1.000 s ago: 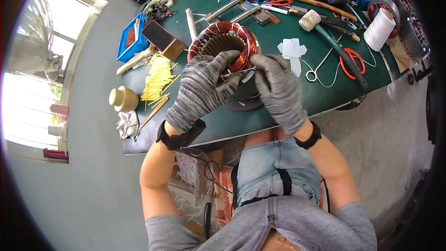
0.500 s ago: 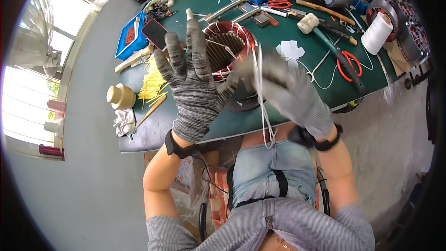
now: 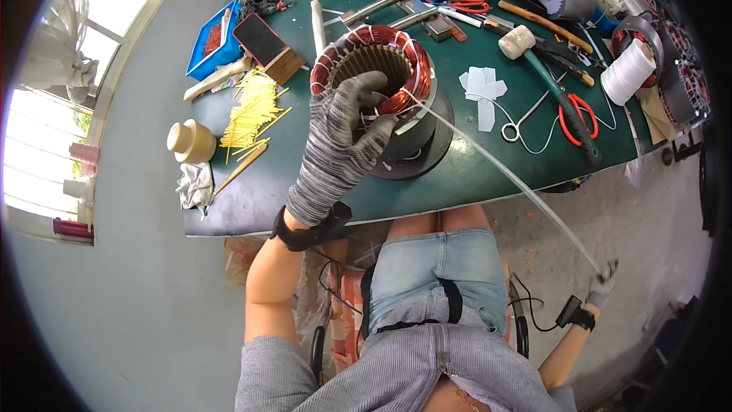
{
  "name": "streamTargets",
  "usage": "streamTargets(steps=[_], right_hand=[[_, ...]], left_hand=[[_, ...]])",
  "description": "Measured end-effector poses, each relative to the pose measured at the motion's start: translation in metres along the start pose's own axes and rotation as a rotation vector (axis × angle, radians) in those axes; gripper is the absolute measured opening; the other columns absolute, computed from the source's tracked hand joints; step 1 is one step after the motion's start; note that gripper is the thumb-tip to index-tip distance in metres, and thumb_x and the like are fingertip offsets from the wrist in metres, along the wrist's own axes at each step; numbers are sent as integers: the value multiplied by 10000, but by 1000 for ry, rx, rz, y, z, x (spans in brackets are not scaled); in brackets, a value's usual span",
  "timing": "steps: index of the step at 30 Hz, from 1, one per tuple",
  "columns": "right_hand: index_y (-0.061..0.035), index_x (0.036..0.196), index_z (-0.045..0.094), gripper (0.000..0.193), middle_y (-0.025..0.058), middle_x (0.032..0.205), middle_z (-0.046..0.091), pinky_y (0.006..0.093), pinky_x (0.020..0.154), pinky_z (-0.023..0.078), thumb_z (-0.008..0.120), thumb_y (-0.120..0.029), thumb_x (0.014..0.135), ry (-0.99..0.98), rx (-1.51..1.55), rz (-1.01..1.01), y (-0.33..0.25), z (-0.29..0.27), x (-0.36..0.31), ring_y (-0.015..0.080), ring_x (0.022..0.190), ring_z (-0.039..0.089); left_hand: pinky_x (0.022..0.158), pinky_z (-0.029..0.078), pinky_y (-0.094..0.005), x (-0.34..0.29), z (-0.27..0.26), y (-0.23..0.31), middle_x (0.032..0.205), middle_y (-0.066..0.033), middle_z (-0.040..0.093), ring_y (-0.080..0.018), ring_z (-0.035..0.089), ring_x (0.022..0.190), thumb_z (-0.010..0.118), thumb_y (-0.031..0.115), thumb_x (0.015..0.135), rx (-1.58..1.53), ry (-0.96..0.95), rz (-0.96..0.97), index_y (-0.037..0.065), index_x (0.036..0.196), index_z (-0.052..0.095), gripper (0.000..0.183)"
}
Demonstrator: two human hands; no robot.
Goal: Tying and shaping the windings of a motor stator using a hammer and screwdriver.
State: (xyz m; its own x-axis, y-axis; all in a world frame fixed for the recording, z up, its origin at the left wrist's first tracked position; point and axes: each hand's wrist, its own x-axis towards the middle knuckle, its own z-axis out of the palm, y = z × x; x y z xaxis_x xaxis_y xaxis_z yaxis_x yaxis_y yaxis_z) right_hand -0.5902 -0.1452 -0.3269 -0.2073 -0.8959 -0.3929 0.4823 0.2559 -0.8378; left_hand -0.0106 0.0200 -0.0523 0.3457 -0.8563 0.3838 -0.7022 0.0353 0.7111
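Note:
A motor stator (image 3: 418,69) with a ring of copper windings laced in white cord stands on a dark round base (image 3: 427,159) near the table's front edge. My gloved left hand (image 3: 332,145) grips the near left of its rim, fingers in over the bore and thumb on the front edge. From the front right of the windings a white cord (image 3: 507,174) runs taut, down past the table edge. At its far end, out to the lower right, my gloved right hand (image 3: 602,287) is closed on the cord. Its fingers look small and partly blurred there.
Left of the stator are yellow sticks (image 3: 252,116), a phone (image 3: 261,38) on a wooden block, and a cream spool (image 3: 194,143). To the right lie white paper pieces (image 3: 482,85), a mallet (image 3: 545,69), red-handled scissors (image 3: 577,116) and a white thread cone (image 3: 628,72).
My left hand has gone from spread fingers to gripping the stator rim. My right hand has swung from beside the stator to the far lower right, drawing the slack cord straight.

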Motion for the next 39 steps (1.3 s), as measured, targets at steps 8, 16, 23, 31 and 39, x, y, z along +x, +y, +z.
streamTargets(steps=[8, 16, 23, 31, 39], right_hand=[[-41, 1226, 500, 410, 7, 908, 545, 149, 526, 366, 533, -324, 930, -467, -468, 33, -12, 286, -150, 15, 660, 428], [-39, 1079, 579, 237, 67, 760, 577, 248, 560, 438, 498, -181, 908, -1093, -751, -304, 15, 302, -219, 103, 600, 524], [-70, 968, 604, 305, 17, 658, 512, 196, 367, 282, 510, -357, 922, -441, -492, 582, 12, 95, -121, 53, 435, 372], [-99, 972, 594, 313, -18, 712, 503, 166, 408, 301, 569, -402, 893, -242, -14, 589, 23, 60, -96, 34, 494, 356], [-26, 1141, 589, 421, 38, 854, 577, 264, 643, 455, 664, -261, 800, -747, -878, -234, -17, 289, -196, 120, 727, 539]], left_hand=[[748, 508, -258, 5, -9, -5, 960, -79, 622, -143, 609, 823, 644, 20, 797, 202, -35, 182, 39, 1067, 591, 275], [759, 470, -297, 2, -11, 0, 937, -67, 616, -186, 568, 844, 668, 58, 769, 312, 7, 256, 69, 1053, 628, 286], [748, 458, -282, 2, -9, 1, 932, -49, 599, -162, 545, 838, 667, 49, 769, 302, -1, 197, 80, 1061, 627, 296], [736, 459, -271, 0, -10, -1, 911, -41, 599, -163, 543, 810, 654, 34, 770, 292, 55, 208, 72, 1050, 619, 284], [771, 483, -290, -3, -10, -10, 949, -68, 618, -179, 585, 867, 635, 30, 797, 286, 48, 216, 59, 1053, 608, 259]])
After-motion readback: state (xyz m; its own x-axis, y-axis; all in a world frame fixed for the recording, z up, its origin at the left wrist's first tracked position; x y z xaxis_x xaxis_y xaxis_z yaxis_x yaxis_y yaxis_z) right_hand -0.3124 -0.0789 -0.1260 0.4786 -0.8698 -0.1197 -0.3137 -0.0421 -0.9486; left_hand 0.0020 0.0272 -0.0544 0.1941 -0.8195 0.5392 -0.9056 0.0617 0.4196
